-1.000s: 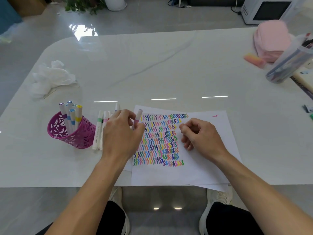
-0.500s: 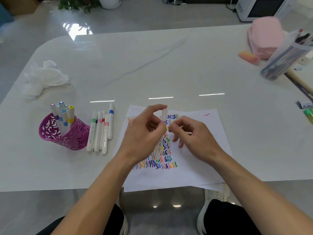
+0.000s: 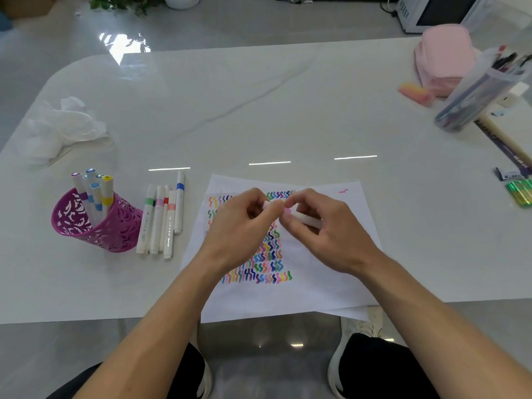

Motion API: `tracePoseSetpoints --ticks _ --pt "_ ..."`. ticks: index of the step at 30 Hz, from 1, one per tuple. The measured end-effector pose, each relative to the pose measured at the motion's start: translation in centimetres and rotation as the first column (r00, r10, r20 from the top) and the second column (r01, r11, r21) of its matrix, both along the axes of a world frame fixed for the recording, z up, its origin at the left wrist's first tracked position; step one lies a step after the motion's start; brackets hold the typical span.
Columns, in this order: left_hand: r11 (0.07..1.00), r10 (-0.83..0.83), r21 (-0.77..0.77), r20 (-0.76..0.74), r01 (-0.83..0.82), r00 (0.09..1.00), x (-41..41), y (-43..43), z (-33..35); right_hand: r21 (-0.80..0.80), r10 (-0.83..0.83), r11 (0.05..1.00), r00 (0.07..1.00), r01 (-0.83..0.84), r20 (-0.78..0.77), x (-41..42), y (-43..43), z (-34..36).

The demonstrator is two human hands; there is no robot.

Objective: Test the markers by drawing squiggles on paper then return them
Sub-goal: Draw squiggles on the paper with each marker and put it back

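A white marker with a pink band (image 3: 305,219) lies crosswise between both hands, above the white paper (image 3: 325,286) covered with rows of coloured squiggles (image 3: 267,254). My right hand (image 3: 325,231) grips the marker's barrel. My left hand (image 3: 241,226) pinches its left end, which looks like the cap (image 3: 266,205). Several capped markers (image 3: 161,220) lie side by side on the table left of the paper. A magenta cut-out pen cup (image 3: 115,228) further left holds several more markers (image 3: 93,191).
Crumpled white tissue (image 3: 57,128) lies at the far left. At the right stand a pink pouch (image 3: 443,59), a pink-yellow eraser (image 3: 416,93), a clear jar of pens (image 3: 478,93), a ruler-like stick (image 3: 506,145) and small packets (image 3: 521,191). The paper overhangs the white table's (image 3: 259,110) near edge.
My left hand carried the pink-banded marker from beside the row of markers to over the paper. My right hand came up and took its barrel; the marker turned from upright to crosswise.
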State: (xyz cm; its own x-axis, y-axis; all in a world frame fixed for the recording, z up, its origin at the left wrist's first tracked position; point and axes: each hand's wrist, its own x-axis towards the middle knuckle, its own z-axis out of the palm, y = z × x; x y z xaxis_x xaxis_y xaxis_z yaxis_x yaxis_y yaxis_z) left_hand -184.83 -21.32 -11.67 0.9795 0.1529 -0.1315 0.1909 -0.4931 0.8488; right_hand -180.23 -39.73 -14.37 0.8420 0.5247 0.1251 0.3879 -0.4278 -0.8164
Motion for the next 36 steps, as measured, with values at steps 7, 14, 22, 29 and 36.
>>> tracePoseSetpoints --ticks 7,14,22,29,36 --pt "0.985 -0.158 0.049 -0.114 0.164 0.981 -0.2 0.2 -0.4 -0.244 0.150 0.963 0.979 -0.114 0.134 -0.4 0.1 -0.8" --pt "0.975 -0.200 0.086 -0.075 0.206 0.977 -0.2 0.0 -0.4 -0.315 0.145 0.946 0.969 -0.077 0.200 -0.5 0.1 -0.9" --pt "0.985 -0.138 0.094 -0.056 0.143 0.989 -0.2 0.4 -0.7 -0.283 0.085 0.958 0.983 -0.036 0.161 -0.4 0.4 -0.6" --pt "0.990 -0.007 0.138 0.006 0.007 1.000 -0.1 0.7 -1.2 -0.026 -0.042 0.999 0.982 0.038 -0.184 0.5 -0.5 -1.0" --pt "0.917 -0.142 0.384 0.065 0.107 0.988 -0.6 0.6 -1.7 0.353 -0.048 0.905 0.881 0.238 -0.470 1.6 -0.5 -0.1"
